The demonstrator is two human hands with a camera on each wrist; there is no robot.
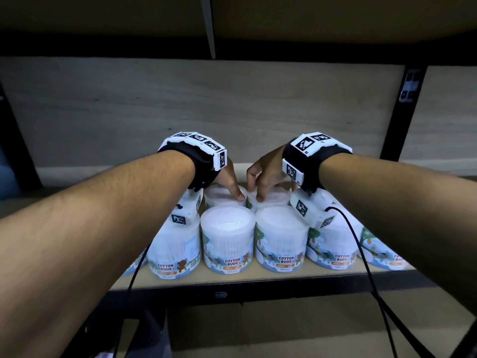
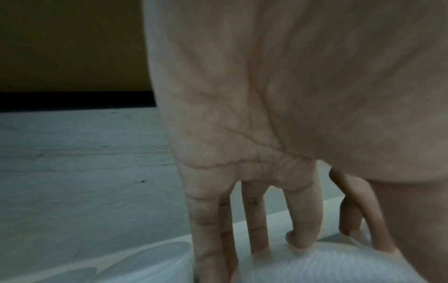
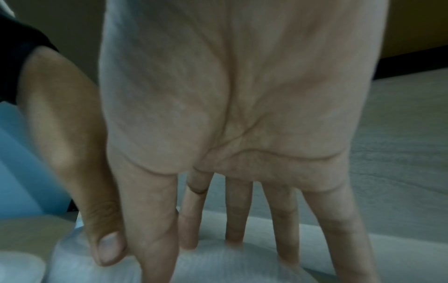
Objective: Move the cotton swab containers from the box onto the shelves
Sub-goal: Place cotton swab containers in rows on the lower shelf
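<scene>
Several white cotton bud containers stand on the wooden shelf: a front row, such as one at the centre, and two behind it. My left hand reaches down from above onto the back left container, its lid between thumb and fingers. Beside it, my right hand grips the back right container the same way, thumb on the near rim of its lid. The two hands almost touch. The sides of both held containers are hidden.
A black upright post stands at the right and the upper shelf's dark edge hangs overhead. The pale back panel lies close behind the hands. Cables trail from both wrists. A tan cardboard surface lies below the shelf.
</scene>
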